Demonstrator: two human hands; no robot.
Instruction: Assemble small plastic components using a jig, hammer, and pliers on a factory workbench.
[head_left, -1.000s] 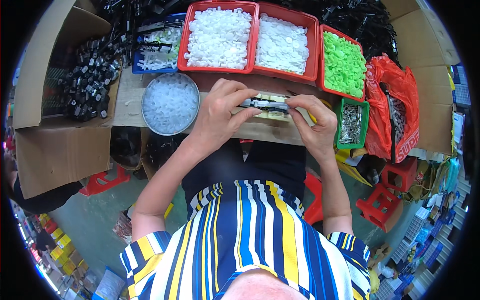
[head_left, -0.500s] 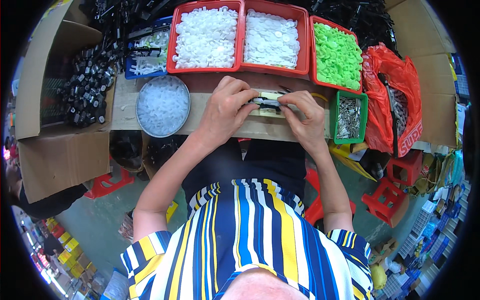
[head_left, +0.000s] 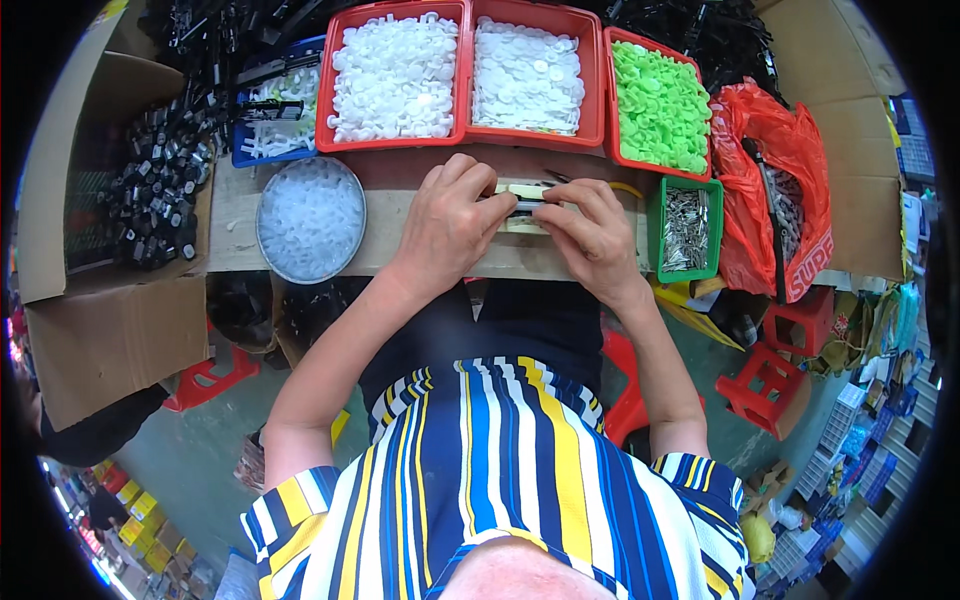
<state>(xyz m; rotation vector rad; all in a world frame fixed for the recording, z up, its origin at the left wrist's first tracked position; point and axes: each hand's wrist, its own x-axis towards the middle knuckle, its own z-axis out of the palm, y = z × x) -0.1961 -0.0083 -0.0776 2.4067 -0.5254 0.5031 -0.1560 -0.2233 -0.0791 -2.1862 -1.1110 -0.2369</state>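
Over the middle of the bench, a cream-coloured block (head_left: 523, 227) lies between my hands. A small black-and-white part (head_left: 527, 205) rests across it. My left hand (head_left: 445, 222) pinches the part's left end with thumb and fingers. At the other end, my right hand (head_left: 597, 238) has thumb and fingertips closed on the same part. Fingers cover both ends, so its exact kind cannot be made out. A tool with a yellow handle (head_left: 628, 189) lies just beyond my right fingers.
Red trays hold white plastic pieces (head_left: 395, 78), white discs (head_left: 528, 78) and green pieces (head_left: 660, 108). A round dish (head_left: 311, 220) stands left; a green tray (head_left: 686, 229) of metal pins and a red bag (head_left: 800, 180) stand right. A carton (head_left: 120, 330) of black parts flanks the bench (head_left: 380, 185).
The whole view has shifted slightly, moving the trays leftward in the picture. My right fingers have changed position a little on the part; both hands stay at the block.
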